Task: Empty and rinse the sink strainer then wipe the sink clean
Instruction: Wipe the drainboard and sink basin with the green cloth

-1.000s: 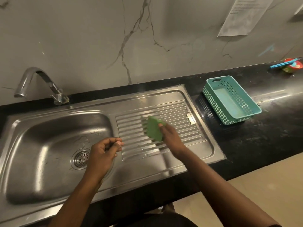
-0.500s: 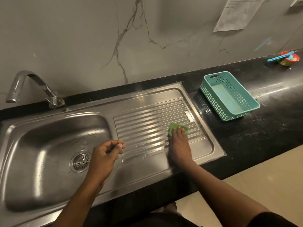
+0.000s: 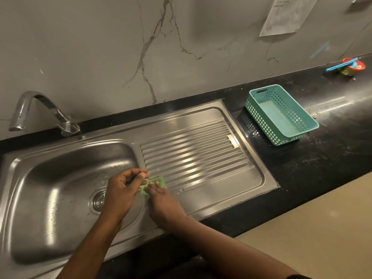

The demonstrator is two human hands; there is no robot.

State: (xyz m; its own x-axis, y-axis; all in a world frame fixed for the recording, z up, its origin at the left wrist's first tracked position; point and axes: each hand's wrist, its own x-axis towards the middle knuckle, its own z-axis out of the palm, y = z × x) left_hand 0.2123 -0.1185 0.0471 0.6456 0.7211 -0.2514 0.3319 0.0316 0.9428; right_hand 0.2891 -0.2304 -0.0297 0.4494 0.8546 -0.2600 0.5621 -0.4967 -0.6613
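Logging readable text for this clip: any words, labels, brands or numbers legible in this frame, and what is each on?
paper sheet on the wall: printed lines, too small and blurred to read.
red container at the far end of the counter: coloured print, nothing legible.
tap, sink, basket: no markings visible.
No text can be quoted.

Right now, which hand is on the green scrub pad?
The right hand: its fingers press the green scrub pad flat at the left edge of the drainboard. The left hand beside it is curled over the basin.
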